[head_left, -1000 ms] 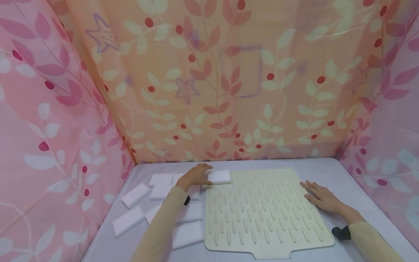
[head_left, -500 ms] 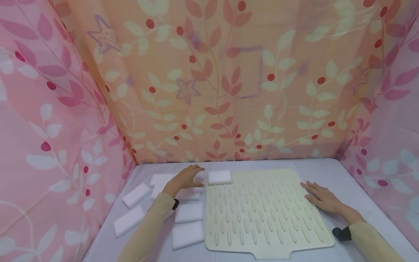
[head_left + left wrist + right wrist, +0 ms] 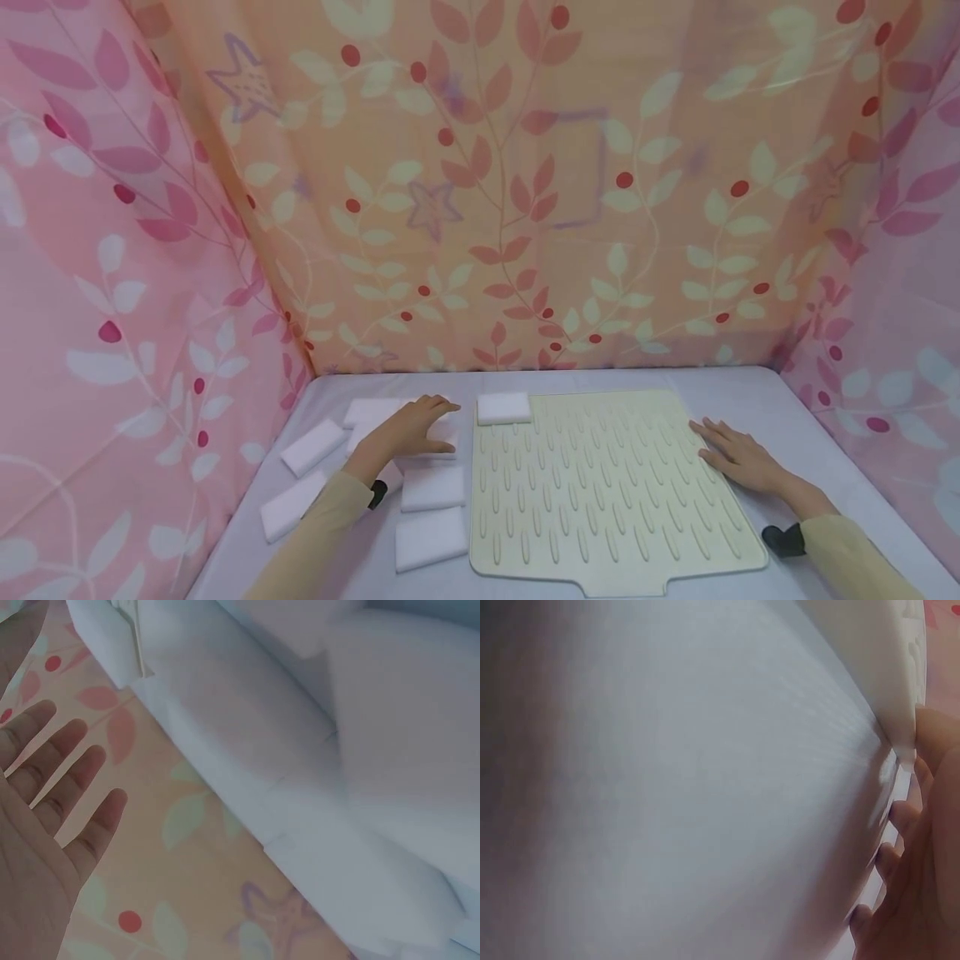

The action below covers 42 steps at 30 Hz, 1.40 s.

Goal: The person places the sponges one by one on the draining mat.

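Note:
A cream drying mat [image 3: 600,483] with raised oval ridges lies on the table, its spout-like tab towards the front. One white sponge block [image 3: 504,408] rests on its back left corner. To the left of the mat, my left hand [image 3: 405,433] hovers with spread fingers over several white sponge blocks and partly covers them. In the left wrist view its fingers [image 3: 90,825] are extended with nothing in them. At the mat's right edge, my right hand [image 3: 738,458] lies with relaxed fingers, the fingertips right at the rim; the right wrist view shows its thumb against the rim.
Loose white sponge blocks lie left of the mat: one [image 3: 431,539] by its front left corner, another [image 3: 433,487] behind that, and angled ones [image 3: 312,446] further left. Patterned curtains [image 3: 480,183] stand around the white table [image 3: 720,383] at back and sides.
My left hand has drawn back from the sponge block on the mat's corner, moving left and towards the front over the loose blocks. My right hand has stayed at the mat's edge.

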Available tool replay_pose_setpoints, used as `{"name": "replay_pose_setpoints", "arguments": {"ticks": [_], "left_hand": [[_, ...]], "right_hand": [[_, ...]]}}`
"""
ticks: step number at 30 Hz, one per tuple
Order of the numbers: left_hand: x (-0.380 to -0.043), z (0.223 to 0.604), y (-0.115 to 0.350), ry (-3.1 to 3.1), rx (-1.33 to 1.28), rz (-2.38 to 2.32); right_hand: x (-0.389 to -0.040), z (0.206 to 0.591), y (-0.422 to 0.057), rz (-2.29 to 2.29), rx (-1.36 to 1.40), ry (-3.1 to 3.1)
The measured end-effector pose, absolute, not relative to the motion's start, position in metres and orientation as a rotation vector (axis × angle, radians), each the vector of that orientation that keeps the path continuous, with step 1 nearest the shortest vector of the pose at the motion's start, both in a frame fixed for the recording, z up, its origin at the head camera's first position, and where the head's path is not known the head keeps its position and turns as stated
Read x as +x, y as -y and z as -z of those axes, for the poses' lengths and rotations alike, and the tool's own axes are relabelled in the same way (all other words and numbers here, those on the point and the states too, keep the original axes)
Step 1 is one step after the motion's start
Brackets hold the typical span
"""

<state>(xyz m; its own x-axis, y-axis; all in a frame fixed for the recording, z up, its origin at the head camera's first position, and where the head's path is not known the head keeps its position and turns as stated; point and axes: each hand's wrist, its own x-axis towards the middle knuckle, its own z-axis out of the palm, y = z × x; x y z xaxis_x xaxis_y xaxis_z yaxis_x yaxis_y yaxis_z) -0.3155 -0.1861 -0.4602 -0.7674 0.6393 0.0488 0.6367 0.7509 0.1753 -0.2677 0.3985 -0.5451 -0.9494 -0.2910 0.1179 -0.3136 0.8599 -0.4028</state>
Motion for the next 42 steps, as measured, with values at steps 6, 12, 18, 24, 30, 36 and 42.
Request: {"name": "replay_pose_setpoints", "arguments": {"ticks": [6,12,18,24,30,36,42], "left_hand": [[-0.296,0.459,0.194,-2.938,1.101,-0.300],[-0.276,0.467,0.206,-2.940,1.150,-0.313],[-0.257,0.471,0.216,-2.925,1.094,-0.354],[-0.240,0.474,0.224,-2.921,1.096,-0.407],[-0.221,0.482,0.233,-2.934,1.142,-0.430],[-0.199,0.488,0.241,-2.895,1.093,-0.490],[-0.186,0.493,0.244,-2.860,1.063,-0.521]], "right_hand": [[-0.267,0.547,-0.399,-0.680,0.458,2.990],[-0.267,0.544,-0.397,-0.694,0.449,2.997],[-0.268,0.548,-0.398,-0.669,0.453,2.995],[-0.269,0.549,-0.399,-0.676,0.459,2.989],[-0.269,0.552,-0.399,-0.678,0.449,2.987],[-0.269,0.552,-0.399,-0.678,0.460,2.986],[-0.270,0.551,-0.401,-0.685,0.468,2.970]]}}
